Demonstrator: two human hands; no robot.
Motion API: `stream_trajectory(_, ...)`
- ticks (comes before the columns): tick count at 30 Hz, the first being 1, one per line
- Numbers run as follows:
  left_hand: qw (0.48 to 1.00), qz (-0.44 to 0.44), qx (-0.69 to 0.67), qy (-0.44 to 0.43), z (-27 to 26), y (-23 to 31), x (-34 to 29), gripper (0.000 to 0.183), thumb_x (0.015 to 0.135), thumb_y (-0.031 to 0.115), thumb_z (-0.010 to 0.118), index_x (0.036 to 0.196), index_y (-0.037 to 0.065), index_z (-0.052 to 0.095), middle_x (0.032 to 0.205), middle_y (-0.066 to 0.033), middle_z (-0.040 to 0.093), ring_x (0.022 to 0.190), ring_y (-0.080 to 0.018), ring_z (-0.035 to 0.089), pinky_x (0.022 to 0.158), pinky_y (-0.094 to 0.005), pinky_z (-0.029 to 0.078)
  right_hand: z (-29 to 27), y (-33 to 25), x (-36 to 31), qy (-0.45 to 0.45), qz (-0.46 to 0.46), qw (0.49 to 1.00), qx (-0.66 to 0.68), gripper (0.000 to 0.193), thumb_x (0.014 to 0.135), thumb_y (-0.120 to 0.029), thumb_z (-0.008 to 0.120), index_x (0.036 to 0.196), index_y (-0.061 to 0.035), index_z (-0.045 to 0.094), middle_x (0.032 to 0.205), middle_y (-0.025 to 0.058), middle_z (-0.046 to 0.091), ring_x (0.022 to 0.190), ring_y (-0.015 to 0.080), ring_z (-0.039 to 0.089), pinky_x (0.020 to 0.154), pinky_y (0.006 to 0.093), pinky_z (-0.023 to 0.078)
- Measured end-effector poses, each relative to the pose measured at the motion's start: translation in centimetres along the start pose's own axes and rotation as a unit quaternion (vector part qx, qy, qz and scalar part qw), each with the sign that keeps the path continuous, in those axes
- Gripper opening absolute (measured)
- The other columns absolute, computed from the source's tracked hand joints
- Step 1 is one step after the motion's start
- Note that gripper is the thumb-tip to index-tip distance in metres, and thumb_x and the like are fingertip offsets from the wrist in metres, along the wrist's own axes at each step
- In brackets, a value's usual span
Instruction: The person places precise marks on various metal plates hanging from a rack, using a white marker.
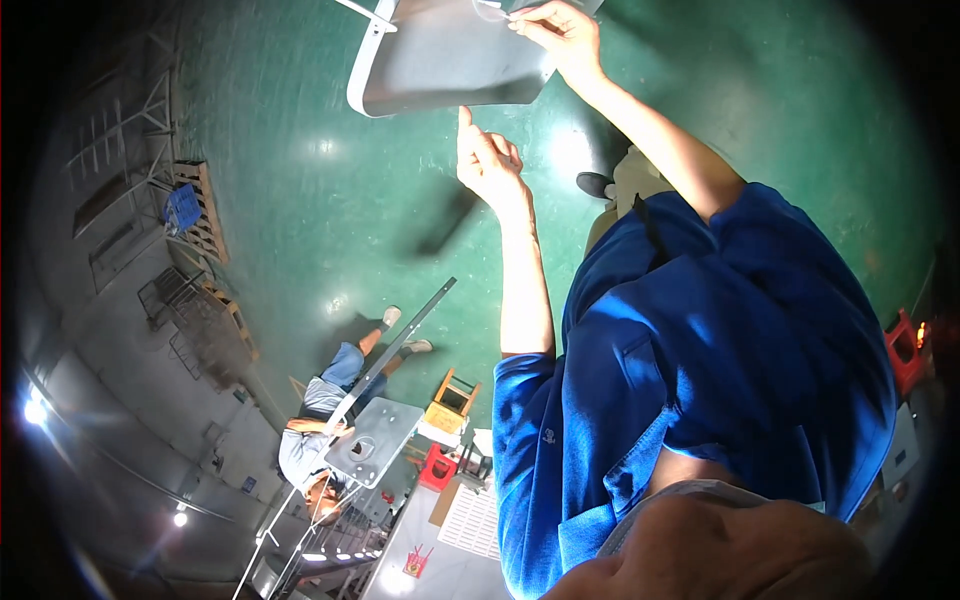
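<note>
A smooth grey panel [440, 70] with a pale rounded edge hangs at the top of the view, above the green floor. My right hand [562, 38] is at its right side, thumb and fingers pinched on a thin translucent strip [490, 10] against the panel face. Below the panel's near edge is my left hand [492, 165], its index finger stretched up to that edge and the other fingers loosely curled. Nothing is held in it. Whether the fingertip presses the edge or is just short of it, I cannot tell.
A white rod [362, 12] meets the panel's left corner. At lower left another person [335, 385] is beside a second grey panel [375, 440] and a long metal bar [425, 308]. A wooden stool [452, 400], a red stool [437, 467] and a table [425, 520] stand nearby.
</note>
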State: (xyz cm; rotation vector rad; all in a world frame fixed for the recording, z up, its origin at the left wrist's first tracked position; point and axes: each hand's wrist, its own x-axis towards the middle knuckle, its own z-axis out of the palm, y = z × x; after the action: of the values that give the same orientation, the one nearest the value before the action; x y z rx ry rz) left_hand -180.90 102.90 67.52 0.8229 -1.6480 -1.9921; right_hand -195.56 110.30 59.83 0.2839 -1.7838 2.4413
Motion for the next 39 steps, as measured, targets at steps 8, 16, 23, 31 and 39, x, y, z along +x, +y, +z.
stream_trajectory(8, 0.999, -0.031, -0.022, -0.003, 2.2, 1.3, 1.2, 0.041, 0.095, 0.020, 0.041, 0.129, -0.003, 0.039, 0.050, 0.0034, 0.033, 0.042, -0.0031, 0.028, 0.038, -0.0189, 0.025, 0.0, -1.9, 3.5, 0.020, 0.011, 0.998, -0.061, 0.011, 0.076, 0.000, 0.056, 0.085, -0.0017, 0.062, 0.076, 0.0064, 0.061, 0.070, 0.0139, 0.058, 0.063, 0.0250, 0.046)
stream_trajectory(16, 0.988, -0.080, -0.126, -0.042, -1.8, 1.4, -4.4, 0.041, 0.093, 0.024, 0.045, 0.125, -0.001, 0.044, 0.052, 0.0038, 0.038, 0.041, -0.0041, 0.033, 0.038, -0.0191, 0.028, 1.9, -9.8, -2.6, -0.534, 0.198, 0.822, -0.017, 0.012, 0.076, -0.005, 0.061, 0.086, 0.0002, 0.060, 0.079, 0.0028, 0.056, 0.071, 0.0100, 0.052, 0.065, 0.0232, 0.043)
stream_trajectory(23, 0.961, -0.043, -0.269, 0.056, -10.8, 2.8, -12.6, 0.033, 0.092, 0.034, 0.046, 0.097, 0.002, 0.051, 0.054, 0.0041, 0.038, 0.040, -0.0045, 0.032, 0.035, -0.0183, 0.025, 11.8, -14.2, -11.0, -0.785, 0.096, 0.610, -0.060, 0.017, 0.067, -0.005, 0.063, 0.082, 0.0023, 0.060, 0.074, 0.0071, 0.055, 0.069, 0.0145, 0.054, 0.063, 0.0267, 0.044)
stream_trajectory(31, 0.906, -0.029, -0.310, 0.287, -24.2, 3.5, -24.3, 0.033, 0.095, 0.034, 0.038, 0.075, 0.007, 0.043, 0.050, 0.0017, 0.034, 0.036, -0.0073, 0.029, 0.032, -0.0211, 0.022, 19.1, -16.2, -30.2, -0.781, -0.139, 0.608, 0.037, 0.010, 0.069, -0.011, 0.059, 0.073, -0.0010, 0.057, 0.070, 0.0094, 0.053, 0.065, 0.0234, 0.054, 0.059, 0.0334, 0.043)
stream_trajectory(39, 0.914, 0.007, -0.264, 0.307, -33.8, 5.1, -28.1, 0.029, 0.093, 0.027, 0.041, 0.070, 0.009, 0.040, 0.051, -0.0007, 0.035, 0.036, -0.0090, 0.033, 0.031, -0.0213, 0.023, 24.5, -18.5, -38.9, -0.759, -0.056, 0.648, -0.033, 0.009, 0.069, -0.005, 0.060, 0.077, -0.0011, 0.057, 0.073, 0.0075, 0.054, 0.066, 0.0195, 0.053, 0.063, 0.0291, 0.045)
